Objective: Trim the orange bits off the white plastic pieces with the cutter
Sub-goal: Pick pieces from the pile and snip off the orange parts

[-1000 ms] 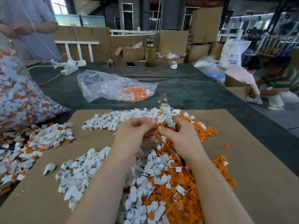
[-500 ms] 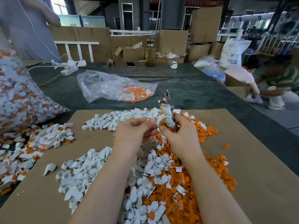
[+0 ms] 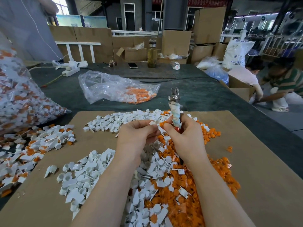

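- Lying flat on the dark green-covered desk (image 3: pixel 205 95), the brown cardboard sheet (image 3: pixel 262 169) has its far edge just behind the hands and its right edge running toward the desk's right side; bare cardboard stays open to the right of the heaps and in a strip at lower left.
- Beyond the sheet, a crumpled clear plastic bag holding orange scraps (image 3: pixel 118 89) sits on open desk cloth, and a large clear bag full of white-and-orange pieces (image 3: pixel 21 102) crowds the left edge.
- Heaps of loose white plastic pieces (image 3: pixel 85 174) spread left and below the forearms; a heap of cut orange plastic bits (image 3: pixel 218 177) fills the right under the right forearm.
- Compared with half a second ago, the small white plastic piece with an orange bit (image 3: pixel 155 123) now shows plainly between the two hands, where before the fingertips covered it; the cutter's tip has stayed pointing up and away.
- The left hand (image 3: pixel 137 133) is raised over the heap, back up, its fingers curled and pinching the small piece at the fingertips.
- The right hand (image 3: pixel 185 138) is wrapped around the metal-tipped cutter with a cloth-wrapped handle (image 3: pixel 175 110), held near upright and leaning slightly away, thumb touching the pinched piece.
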### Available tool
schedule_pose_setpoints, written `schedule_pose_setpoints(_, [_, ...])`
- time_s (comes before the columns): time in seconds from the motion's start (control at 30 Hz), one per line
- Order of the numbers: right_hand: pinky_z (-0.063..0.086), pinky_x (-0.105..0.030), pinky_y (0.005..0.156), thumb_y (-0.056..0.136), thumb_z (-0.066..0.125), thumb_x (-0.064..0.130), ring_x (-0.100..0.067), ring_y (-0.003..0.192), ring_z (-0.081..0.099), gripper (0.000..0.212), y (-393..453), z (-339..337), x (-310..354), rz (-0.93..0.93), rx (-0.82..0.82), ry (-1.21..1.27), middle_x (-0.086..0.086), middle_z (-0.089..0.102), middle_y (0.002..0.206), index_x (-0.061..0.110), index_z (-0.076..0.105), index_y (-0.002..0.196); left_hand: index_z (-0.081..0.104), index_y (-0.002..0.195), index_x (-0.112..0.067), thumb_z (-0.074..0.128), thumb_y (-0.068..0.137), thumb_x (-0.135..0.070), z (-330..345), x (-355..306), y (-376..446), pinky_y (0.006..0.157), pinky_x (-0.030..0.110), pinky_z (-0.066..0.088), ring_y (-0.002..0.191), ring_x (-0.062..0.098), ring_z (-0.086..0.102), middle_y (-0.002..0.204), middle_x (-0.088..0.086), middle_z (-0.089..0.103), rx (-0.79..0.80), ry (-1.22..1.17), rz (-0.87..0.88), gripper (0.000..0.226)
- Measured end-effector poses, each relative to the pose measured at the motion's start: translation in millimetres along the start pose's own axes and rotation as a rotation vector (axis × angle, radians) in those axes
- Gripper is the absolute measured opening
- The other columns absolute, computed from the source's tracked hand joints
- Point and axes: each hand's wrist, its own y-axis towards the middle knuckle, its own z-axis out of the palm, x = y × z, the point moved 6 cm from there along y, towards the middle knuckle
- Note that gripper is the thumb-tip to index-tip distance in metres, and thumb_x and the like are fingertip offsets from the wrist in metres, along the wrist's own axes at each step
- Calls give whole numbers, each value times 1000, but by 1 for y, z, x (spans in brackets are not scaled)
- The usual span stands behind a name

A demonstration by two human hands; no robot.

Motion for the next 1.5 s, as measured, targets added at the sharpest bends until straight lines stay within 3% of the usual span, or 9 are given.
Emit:
schedule_pose_setpoints(0.1, [40,-10,50,89,70,23,3,54,53,8,-2,-1,4,-33,-44,-33,26,57,60,18,64,87,67,95,-1,75,81,3,1,-1,-1,61,23,60,62,15,73,67,10,74,7,-8,5,16])
schedule_pose_setpoints(0.23, [39,-9,51,89,69,28,6,58,54,10,-2,-2,6,-55,-93,-125,14,53,58,21,63,87,67,94,2,76,80,3,4,-2,-3,56,21,58,61,16,73,68,12,74,23,-25,25,16])
schedule_pose_setpoints(0.47, [40,-9,54,88,69,34,7,64,54,16,-4,-3,8,-68,-118,-207,15,52,61,21,60,87,72,89,0,79,78,0,6,-7,-4,61,23,59,66,19,74,74,13,75,22,23,89,14])
schedule_pose_setpoints(0.87, [42,-9,54,87,71,29,3,73,58,14,-4,-2,12,-88,-97,-228,18,57,68,25,58,85,75,73,-16,83,74,-7,6,-16,-7,59,20,57,63,15,73,66,2,74,-29,259,259,13])
schedule_pose_setpoints(1.1, [38,-13,55,87,69,27,6,74,58,12,-2,2,9,-58,-4,-282,20,57,71,27,57,88,75,71,-23,81,74,-13,5,-19,-6,66,27,60,64,10,71,65,-7,73,-65,406,321,13])
schedule_pose_setpoints(1.23, [39,-21,53,86,67,18,-7,62,56,14,-2,4,8,-54,50,-267,14,57,67,27,57,83,74,69,-24,83,75,-22,3,-19,-6,66,29,59,64,10,70,64,-9,72,-113,420,330,12])
schedule_pose_setpoints(1.33, [36,-20,50,86,65,17,-8,56,50,13,-1,4,8,-23,115,-245,10,54,64,26,57,80,73,70,-24,83,77,-24,2,-19,-6,67,31,60,64,9,70,64,-10,72,-131,440,344,13])
schedule_pose_setpoints(1.5, [46,-31,57,85,66,14,-19,66,57,9,-1,-5,7,93,247,-99,-3,65,78,20,66,91,70,75,-21,80,81,-19,-5,-18,-1,76,39,61,67,13,73,66,-5,73,-126,364,312,12])
